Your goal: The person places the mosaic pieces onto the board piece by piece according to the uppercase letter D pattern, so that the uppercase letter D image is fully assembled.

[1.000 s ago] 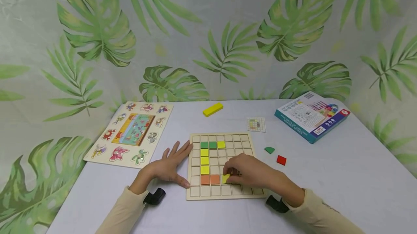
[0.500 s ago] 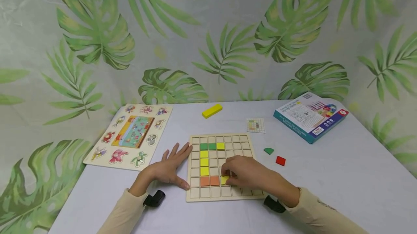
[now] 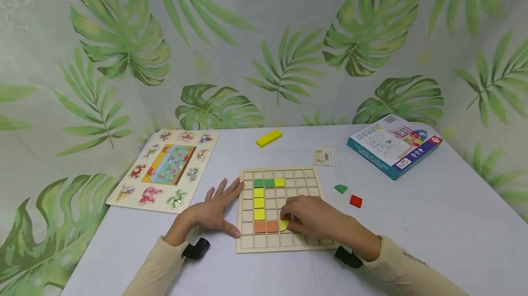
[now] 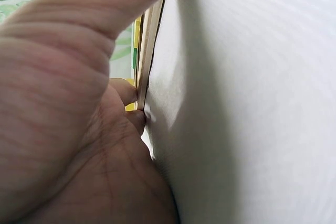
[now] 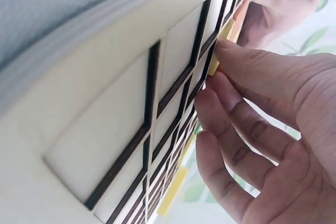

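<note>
My right hand point(image 3: 309, 216) pinches a yellow tile with a rounded edge point(image 3: 283, 225) between thumb and fingertips. The tile sits over a cell of the wooden grid board point(image 3: 247, 242), just right of two orange tiles point(image 3: 266, 227). In the right wrist view this yellow tile point(image 5: 214, 65) shows edge-on at the board's surface. Fingers spread, my left hand point(image 3: 214, 213) touches the board's left edge with its fingertips and thumb. Further up the board lie a column of yellow tiles point(image 3: 258, 203), two green tiles point(image 3: 264, 183) and a yellow square point(image 3: 279, 182).
A green quarter-circle piece point(image 3: 340, 189) and a red square point(image 3: 356, 201) lie right of the board. Behind them are a pattern card point(image 3: 324, 156) and a toy box point(image 3: 393, 145). An animal puzzle board point(image 3: 198, 149) is at left, a yellow block point(image 3: 269, 138) at the back.
The yellow tile has shifted slightly left and turned a little in my right fingers, so its rounded edge shows at the lower left. My left hand has stayed in place.
</note>
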`<state>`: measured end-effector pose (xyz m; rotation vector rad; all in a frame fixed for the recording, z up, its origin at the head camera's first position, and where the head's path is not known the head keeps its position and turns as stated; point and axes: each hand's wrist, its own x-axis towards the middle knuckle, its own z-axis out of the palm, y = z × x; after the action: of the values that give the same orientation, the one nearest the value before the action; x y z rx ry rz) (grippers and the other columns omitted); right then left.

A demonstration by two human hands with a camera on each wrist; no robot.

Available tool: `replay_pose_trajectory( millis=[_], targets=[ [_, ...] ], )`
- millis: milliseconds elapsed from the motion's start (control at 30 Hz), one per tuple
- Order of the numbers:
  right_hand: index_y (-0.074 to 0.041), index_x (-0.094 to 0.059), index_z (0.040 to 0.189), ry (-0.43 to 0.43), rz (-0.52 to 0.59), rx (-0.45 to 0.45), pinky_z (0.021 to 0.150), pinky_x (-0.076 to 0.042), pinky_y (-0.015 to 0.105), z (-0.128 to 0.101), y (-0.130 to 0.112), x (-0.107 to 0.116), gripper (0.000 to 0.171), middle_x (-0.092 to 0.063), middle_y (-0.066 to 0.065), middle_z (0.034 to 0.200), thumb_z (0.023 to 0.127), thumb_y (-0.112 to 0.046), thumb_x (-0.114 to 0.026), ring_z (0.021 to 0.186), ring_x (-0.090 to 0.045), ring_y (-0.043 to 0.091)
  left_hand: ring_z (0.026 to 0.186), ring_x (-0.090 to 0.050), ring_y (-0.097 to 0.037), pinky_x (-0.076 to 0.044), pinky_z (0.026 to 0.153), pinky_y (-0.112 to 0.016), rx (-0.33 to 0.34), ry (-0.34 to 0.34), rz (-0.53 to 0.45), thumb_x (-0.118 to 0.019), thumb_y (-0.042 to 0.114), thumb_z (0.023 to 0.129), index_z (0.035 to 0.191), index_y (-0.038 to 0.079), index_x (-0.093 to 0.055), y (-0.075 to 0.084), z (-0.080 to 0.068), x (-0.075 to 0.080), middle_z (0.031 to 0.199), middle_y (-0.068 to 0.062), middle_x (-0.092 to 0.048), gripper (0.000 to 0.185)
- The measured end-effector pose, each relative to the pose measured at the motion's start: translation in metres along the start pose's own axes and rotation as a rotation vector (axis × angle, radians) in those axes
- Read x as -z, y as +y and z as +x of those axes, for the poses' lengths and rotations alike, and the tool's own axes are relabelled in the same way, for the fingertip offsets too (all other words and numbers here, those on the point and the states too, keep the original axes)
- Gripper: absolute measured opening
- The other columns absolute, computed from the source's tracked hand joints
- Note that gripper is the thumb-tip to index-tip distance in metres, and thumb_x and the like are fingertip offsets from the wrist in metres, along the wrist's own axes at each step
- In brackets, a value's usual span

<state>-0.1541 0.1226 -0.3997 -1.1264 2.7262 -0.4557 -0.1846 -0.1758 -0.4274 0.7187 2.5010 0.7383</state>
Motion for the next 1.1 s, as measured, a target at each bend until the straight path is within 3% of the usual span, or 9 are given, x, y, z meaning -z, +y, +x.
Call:
replay_pose_trajectory(
  millis=[400,633,1100],
  targets=[
    [-0.018,-0.076,0.102,0.005,0.005,-0.038,0.068,-0.05,0.02,-0.008,0.007,0.007,0.014,-0.068,-0.01,0.095,0.088,-0.019,-0.076,0.073,-0.054,0.003,0.153,0.017,-0.041,0.009,0.118,-0.066,-0.012,0.006,0.0,-0.09,0.043,0.069,0.162,0.009,-0.007,0.003,0.004,0.002,0.17,-0.013,0.003,0.129],
    [-0.018,-0.075,0.105,0.008,0.076,-0.131,0.073,-0.051,0.024,-0.04,0.021,0.017,0.017,-0.066,-0.011,0.1,0.089,-0.023,-0.075,0.084,-0.057,0.006,0.153,0.016,-0.042,0.009,0.118,-0.067,-0.012,-0.007,0.007,-0.09,0.044,0.07,0.162,0.009,-0.007,0.001,0.001,0.0,0.17,-0.013,0.003,0.129],
    [-0.02,-0.072,0.11,0.033,0.046,-0.225,0.072,-0.051,0.026,-0.093,0.059,0.035,0.028,-0.066,-0.013,0.103,0.085,-0.032,-0.079,0.087,-0.057,0.002,0.153,0.016,-0.042,0.01,0.118,-0.067,0.006,0.01,-0.006,-0.091,0.043,0.068,0.162,0.009,-0.008,0.0,0.0,-0.001,0.17,-0.013,0.003,0.13]
  ],
)
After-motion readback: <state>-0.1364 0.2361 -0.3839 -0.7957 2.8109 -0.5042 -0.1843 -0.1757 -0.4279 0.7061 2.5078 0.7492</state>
